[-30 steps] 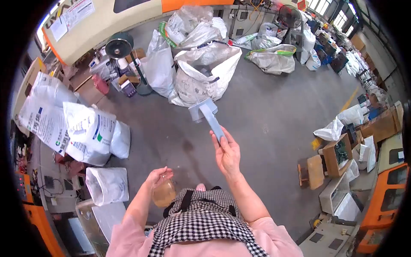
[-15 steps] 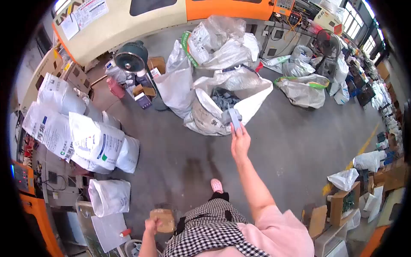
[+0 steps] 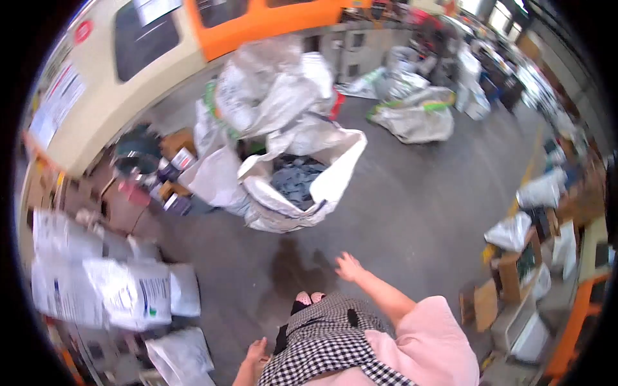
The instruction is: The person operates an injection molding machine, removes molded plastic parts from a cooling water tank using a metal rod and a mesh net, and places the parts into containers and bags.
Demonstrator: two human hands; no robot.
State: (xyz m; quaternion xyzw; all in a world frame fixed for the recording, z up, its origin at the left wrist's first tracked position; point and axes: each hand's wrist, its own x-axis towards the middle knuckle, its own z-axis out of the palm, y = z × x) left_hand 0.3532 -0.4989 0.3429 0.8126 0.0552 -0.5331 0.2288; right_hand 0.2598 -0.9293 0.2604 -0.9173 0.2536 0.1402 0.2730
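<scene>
My right hand [image 3: 348, 266] is in front of my body over the grey floor, fingers partly spread and nothing in them. Low beside the checked apron [image 3: 322, 341] is my left hand [image 3: 257, 350]; its fingers are small and blurred, so their grip is unclear. Beyond my hands stands a large open white sack [image 3: 340, 175]. Grey plastic parts [image 3: 297, 181] lie inside it. No hand touches the sack. My feet in pink shoes [image 3: 302, 298] show just beyond the apron.
Crumpled bags [image 3: 264, 83] are heaped behind the sack. A green fan [image 3: 138, 151] and small boxes stand to its left. Full white sacks [image 3: 129, 293] are stacked at the left. Cardboard boxes [image 3: 510, 276] are at the right, and another bag [image 3: 418, 119] lies farther back.
The grey part that was in my right hand is no longer there. That hand has drawn back from the sack toward my body. The view has shifted, and the sack's grey contents show more fully.
</scene>
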